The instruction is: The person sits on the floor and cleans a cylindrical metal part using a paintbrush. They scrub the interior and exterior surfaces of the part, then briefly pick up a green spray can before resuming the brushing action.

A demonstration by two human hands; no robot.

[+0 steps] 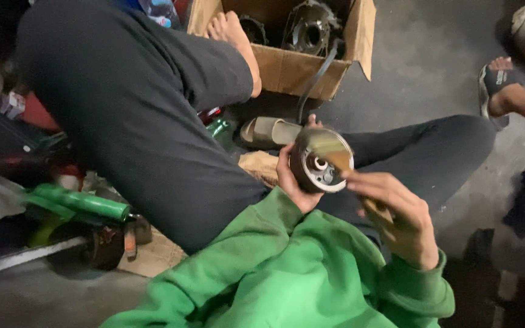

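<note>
My green sleeves fill the bottom of the view, both arms raised in front of my lap. My right hand is pinched around the handle of a small brush, whose bristles sweep across the open face of the part, blurred with movement; I grip it low so the tip reaches inside. My left hand cups the round metal drum from behind and below, fingers wrapped around its rim, tilting the hollow side toward me so I can see the hub in the middle. It sits up in the air above my crossed legs, not resting on anything.

Beyond it, a tan sandal lies on the floor beside my bare foot. A green-handled tool lies at my left among clutter. Farther off, a cardboard box holds more dark metal parts, and another person's sandalled foot shows at the far right.
</note>
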